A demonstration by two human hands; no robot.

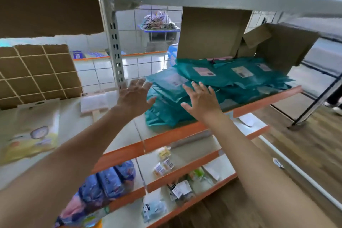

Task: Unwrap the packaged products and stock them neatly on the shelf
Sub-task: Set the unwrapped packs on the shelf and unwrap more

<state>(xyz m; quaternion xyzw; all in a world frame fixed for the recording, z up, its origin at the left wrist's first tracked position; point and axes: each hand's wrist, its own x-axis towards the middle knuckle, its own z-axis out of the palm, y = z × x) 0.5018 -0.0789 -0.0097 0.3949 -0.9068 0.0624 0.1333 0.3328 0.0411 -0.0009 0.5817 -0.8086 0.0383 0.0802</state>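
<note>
While both arms stretch out over the shelf [187, 131], the left hand [134, 96] is spread wide, its fingers [138, 84] straight and released, gripping nothing. It sits just at the left edge of the pile of green packages [227, 79], in front of the grey post [115, 52]. Over to the right hand [202, 101], same story: palm down, fingers fanned out and loose, holding nothing, placed over the near side of the pile. Whether it actually touches the wrapping, I cannot tell.

And the packages themselves: they lie flat in overlapping layers on the right half of the orange-edged shelf, each with a pale label [204, 71] facing up, and the wrapping is on all of them. Right behind them a cardboard box [212, 33] stands upright, with a second box [277, 46] beside it, flaps hanging open.

Down the left side, a paper bag [29, 131] with a printed picture lies on the same shelf level, well apart from the pile. Below, blue packs [111, 179] fill a lower shelf, and small packets [163, 164] are scattered near them
</note>
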